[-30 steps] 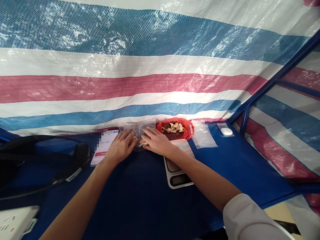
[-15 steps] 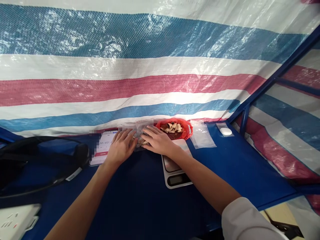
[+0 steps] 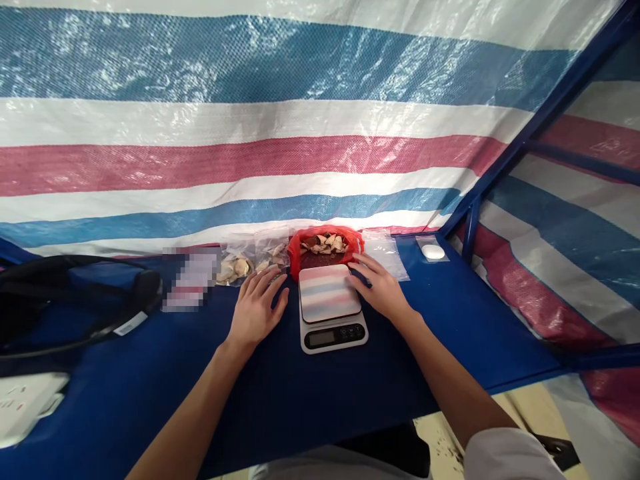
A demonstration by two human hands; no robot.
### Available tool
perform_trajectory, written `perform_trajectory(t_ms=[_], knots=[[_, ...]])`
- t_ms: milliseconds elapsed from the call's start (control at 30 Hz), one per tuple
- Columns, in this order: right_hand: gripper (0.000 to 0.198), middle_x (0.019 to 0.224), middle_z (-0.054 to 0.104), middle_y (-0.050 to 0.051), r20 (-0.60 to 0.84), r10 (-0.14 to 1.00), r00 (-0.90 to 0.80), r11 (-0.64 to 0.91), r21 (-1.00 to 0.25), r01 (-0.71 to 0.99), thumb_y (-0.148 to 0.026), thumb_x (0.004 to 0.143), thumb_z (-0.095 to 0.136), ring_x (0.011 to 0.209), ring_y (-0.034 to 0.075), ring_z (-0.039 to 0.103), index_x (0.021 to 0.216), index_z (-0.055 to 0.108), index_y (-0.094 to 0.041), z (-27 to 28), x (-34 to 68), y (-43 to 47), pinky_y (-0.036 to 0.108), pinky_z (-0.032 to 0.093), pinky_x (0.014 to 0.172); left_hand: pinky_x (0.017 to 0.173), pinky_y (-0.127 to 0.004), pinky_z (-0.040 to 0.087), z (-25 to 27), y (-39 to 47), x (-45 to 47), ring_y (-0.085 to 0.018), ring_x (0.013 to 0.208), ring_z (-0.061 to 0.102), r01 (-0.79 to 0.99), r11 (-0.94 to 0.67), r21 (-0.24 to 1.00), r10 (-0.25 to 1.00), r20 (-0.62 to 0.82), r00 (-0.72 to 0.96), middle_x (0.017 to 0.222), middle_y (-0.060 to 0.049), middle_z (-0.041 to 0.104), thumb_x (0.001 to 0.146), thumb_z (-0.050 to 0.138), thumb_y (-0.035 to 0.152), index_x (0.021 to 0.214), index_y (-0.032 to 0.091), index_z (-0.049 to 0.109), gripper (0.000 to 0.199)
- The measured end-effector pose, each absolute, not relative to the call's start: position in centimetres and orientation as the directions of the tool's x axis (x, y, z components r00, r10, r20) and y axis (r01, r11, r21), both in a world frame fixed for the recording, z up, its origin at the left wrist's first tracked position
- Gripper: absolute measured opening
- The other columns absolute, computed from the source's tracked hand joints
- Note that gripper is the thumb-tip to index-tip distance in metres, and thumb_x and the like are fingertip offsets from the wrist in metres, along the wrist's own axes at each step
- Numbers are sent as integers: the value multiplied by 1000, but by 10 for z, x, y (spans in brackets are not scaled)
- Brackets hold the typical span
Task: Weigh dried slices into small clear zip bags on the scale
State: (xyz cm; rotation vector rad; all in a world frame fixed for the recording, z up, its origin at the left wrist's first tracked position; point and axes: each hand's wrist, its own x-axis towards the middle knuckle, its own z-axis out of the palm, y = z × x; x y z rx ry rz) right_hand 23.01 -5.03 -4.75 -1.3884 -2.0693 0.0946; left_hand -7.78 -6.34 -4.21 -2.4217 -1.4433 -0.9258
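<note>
My left hand (image 3: 257, 308) is open, fingers apart, just in front of two clear zip bags holding pale dried slices. One zip bag (image 3: 234, 268) lies left of its fingertips; the other zip bag (image 3: 271, 252) is beyond them. My right hand (image 3: 379, 285) is open too, its fingers at the right edge of a kitchen scale (image 3: 330, 293). Whether they touch the scale I cannot tell. The scale has a shiny plate with nothing on it and a dark display. Behind it sits a red plastic bag (image 3: 295, 250), its mouth spread around more dried slices (image 3: 327, 244).
Flat clear bags (image 3: 387, 253) lie right of the red bag. A white mouse-like object (image 3: 433, 251) rests farther right. At left are a blurred-out phone (image 3: 193, 280), a black headset (image 3: 143, 290) and a white power strip (image 3: 33, 403). A striped tarp (image 3: 240, 160) hangs behind the blue table.
My hands have come apart from the filled zip bags. The right one has moved over to the scale's right side; the left has drawn back toward me. The view has shifted slightly.
</note>
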Motion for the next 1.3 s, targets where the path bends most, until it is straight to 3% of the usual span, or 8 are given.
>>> perform_trajectory(t_ms=[233, 367, 600, 1033, 1300], knots=[[45, 155, 53, 10, 342, 896, -282, 368, -217, 904, -37, 102, 50, 149, 31, 42, 144, 60, -25, -76, 273, -62, 54, 37, 123, 118, -57, 40, -65, -72, -79, -32, 134, 58, 868, -473, 150, 795, 496, 348, 141, -13, 65, 102, 44, 37, 135, 24, 65, 42], [46, 157, 51, 9, 282, 907, -313, 376, -205, 904, -39, 104, 47, 150, 31, 40, 146, 59, -25, -78, 273, -63, 54, 36, 124, 118, -59, 40, -71, -71, -82, -35, 140, 53, 883, -444, 154, 840, 414, 350, 151, -14, 57, 101, 40, 39, 146, 22, 57, 51], [48, 160, 46, 9, 234, 917, -324, 369, -185, 911, -40, 106, 42, 151, 31, 39, 148, 56, -22, -75, 270, -65, 54, 30, 126, 119, -63, 37, -73, -70, -81, -37, 146, 46, 906, -406, 119, 871, 350, 344, 157, -16, 49, 102, 36, 42, 143, 18, 61, 54], [49, 162, 44, 9, 210, 921, -328, 365, -169, 916, -39, 106, 41, 152, 31, 38, 150, 55, -22, -74, 271, -65, 54, 28, 126, 122, -59, 35, -72, -70, -80, -35, 147, 44, 914, -377, 151, 893, 319, 316, 158, -13, 48, 101, 39, 43, 143, 20, 61, 53], [46, 157, 51, 8, 255, 912, -321, 375, -201, 905, -40, 105, 46, 149, 30, 43, 144, 60, -23, -68, 270, -67, 52, 35, 124, 123, -57, 33, -63, -73, -75, -34, 149, 42, 928, -351, 126, 912, 269, 309, 159, -13, 47, 102, 36, 41, 145, 17, 60, 55]])
